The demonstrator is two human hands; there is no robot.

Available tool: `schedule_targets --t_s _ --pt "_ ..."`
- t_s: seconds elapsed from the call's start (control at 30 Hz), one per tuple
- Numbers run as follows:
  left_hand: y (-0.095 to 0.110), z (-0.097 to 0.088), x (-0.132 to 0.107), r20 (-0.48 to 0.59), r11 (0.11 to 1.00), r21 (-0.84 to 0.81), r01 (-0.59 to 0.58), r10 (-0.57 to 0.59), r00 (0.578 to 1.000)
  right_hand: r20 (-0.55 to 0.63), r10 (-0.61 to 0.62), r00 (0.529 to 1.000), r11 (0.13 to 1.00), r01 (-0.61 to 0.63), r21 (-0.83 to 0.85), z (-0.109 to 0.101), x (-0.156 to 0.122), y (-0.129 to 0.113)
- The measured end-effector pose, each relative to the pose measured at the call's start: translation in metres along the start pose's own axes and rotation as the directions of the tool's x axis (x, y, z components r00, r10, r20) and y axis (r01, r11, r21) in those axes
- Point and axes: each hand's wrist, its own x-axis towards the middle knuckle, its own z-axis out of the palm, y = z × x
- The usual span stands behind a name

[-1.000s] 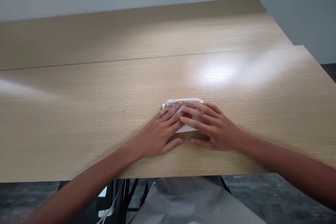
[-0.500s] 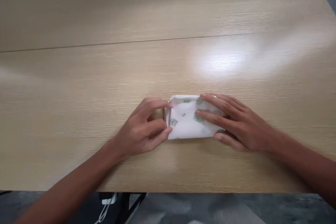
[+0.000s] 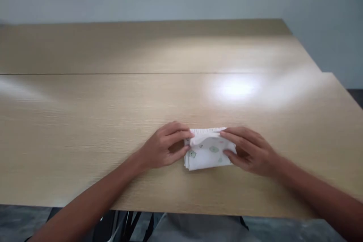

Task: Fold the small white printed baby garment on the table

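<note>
Pinch folded cloth (image 3: 209, 152) evenly, left hand (image 3: 161, 147) and right hand (image 3: 251, 151) gripping opposite ends, near table (image 3: 85, 121) front edge.

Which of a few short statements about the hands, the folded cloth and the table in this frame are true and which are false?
1. Both hands grip the folded cloth at its ends. True: the left hand is at its left end, the right hand at its right.
2. The cloth is spread out flat in one layer. False: it is a small folded bundle with stacked layers.
3. The cloth is white with small green prints. True.
4. The cloth hangs over the table edge. False: it lies wholly on the wooden top.
5. A seam line runs across the tabletop. True.
</note>
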Motion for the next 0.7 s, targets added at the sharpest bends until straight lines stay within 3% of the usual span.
schedule_targets --t_s 0.37,0.57,0.7 --pt "-0.003 -0.008 0.003 0.063 0.999 0.044 -0.021 0.018 0.998 0.165 0.060 0.984 0.984 -0.086 0.159 -0.010 0.006 0.002" --pt "0.001 -0.009 0.005 0.155 0.997 0.012 0.070 -0.071 0.985 0.048 0.019 0.999 0.990 -0.026 0.141 -0.002 0.009 -0.001" --pt "0.009 -0.010 0.007 0.196 0.994 -0.009 0.111 -0.107 0.975 0.031 -0.082 0.996 0.987 0.077 0.143 -0.004 0.012 -0.004"
